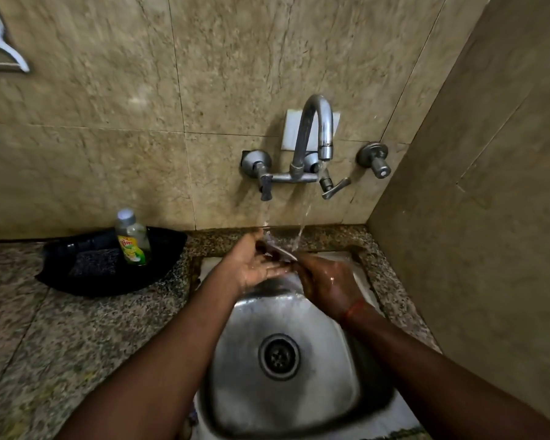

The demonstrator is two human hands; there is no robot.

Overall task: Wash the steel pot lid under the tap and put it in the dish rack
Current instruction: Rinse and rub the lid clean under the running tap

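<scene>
The steel pot lid [275,247] shows as a thin, shiny, blurred piece seen almost edge-on above the back of the steel sink [331,392]. My left hand [251,265] lies palm up under it, fingers around its left side. My right hand [327,284], wet, grips its right edge. Water runs from the curved wall tap [318,128] and falls onto the lid's right end between my hands. No dish rack is in view.
A black tray [77,281] on the granite counter at the left holds a dish soap bottle [132,238] and a dark scrub pad [94,265]. The tap handles [334,188] stick out from the tiled wall. A side wall [489,233] closes the right.
</scene>
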